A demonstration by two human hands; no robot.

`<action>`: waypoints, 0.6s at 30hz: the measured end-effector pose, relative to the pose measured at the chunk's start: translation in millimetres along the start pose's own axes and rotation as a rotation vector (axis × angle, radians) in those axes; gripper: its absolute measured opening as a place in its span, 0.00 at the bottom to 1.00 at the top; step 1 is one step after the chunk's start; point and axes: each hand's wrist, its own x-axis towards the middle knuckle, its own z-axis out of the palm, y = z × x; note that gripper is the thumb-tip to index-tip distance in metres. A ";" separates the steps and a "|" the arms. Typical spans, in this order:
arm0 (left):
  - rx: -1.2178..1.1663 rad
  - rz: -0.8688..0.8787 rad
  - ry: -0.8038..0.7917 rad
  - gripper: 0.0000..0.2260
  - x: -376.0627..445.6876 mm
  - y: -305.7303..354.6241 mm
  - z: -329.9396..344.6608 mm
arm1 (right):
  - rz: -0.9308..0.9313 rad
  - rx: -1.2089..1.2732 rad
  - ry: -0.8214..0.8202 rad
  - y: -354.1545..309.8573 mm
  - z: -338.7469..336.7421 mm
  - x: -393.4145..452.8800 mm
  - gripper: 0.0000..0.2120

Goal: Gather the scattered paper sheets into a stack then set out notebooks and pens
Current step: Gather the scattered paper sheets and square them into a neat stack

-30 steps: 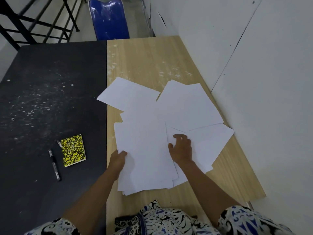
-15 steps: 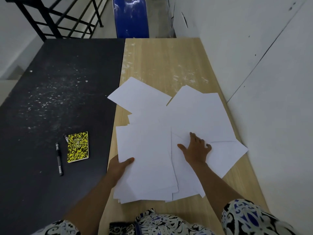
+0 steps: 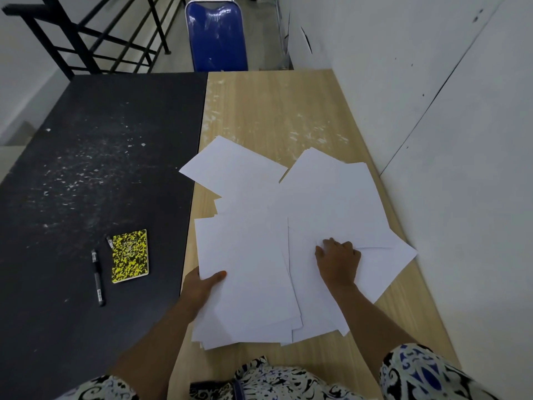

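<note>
The left hand [image 3: 202, 287] grips the near-left edge of the part-gathered pile of paper sheets [image 3: 248, 272], thumb lying on top and fingers tucked beneath. From here that pile could fan apart: its lower edges already show staggered corners just below the hand, so a pull from one side alone would likely slide the top sheets off the lower ones.

The right hand [image 3: 339, 262] sits to the right of the pile with its fingers curled down onto a loose sheet [image 3: 383, 267], apparently pinching or dragging it; the fingertips are hidden, so I cannot tell whether paper is truly caught between them. If only the top sheet is pinched, it may crease or buckle, and the sheets beneath would stay behind. That loose sheet's far-right corner lies near the edge of the wooden table [image 3: 271, 111], beside the wall [image 3: 432, 111], so a careless sweep could push it off.

The sheets are plain white, thin and unmarked, overlapping at different angles. Beyond both hands two more groups fan away: one angled sheet [image 3: 230, 168] past the left hand, another spread [image 3: 331, 189] past the right.

Left of the left hand, well apart on the black table [image 3: 86, 154], lie a yellow speckled notebook [image 3: 130, 256] and a black pen [image 3: 98, 278] just beside it, untouched.
</note>
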 end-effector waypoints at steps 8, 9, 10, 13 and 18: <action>0.014 0.003 -0.012 0.17 2.0 -2.6 -2.5 | 0.007 0.176 0.096 -1.1 -5.8 6.6 0.07; 0.015 0.005 -0.011 0.16 1.5 -2.5 -2.0 | -0.008 0.239 0.134 -5.0 -6.2 4.7 0.05; 0.013 0.006 -0.010 0.16 2.1 -2.2 -1.9 | -0.028 0.312 0.177 -10.7 -7.0 2.6 0.03; 0.015 0.008 -0.017 0.17 3.9 -2.3 -2.3 | -0.137 0.516 0.211 -37.1 -14.5 -10.5 0.08; 0.015 0.007 0.007 0.18 3.2 -1.1 -0.8 | -0.288 0.733 -0.064 -78.2 -20.1 -53.1 0.14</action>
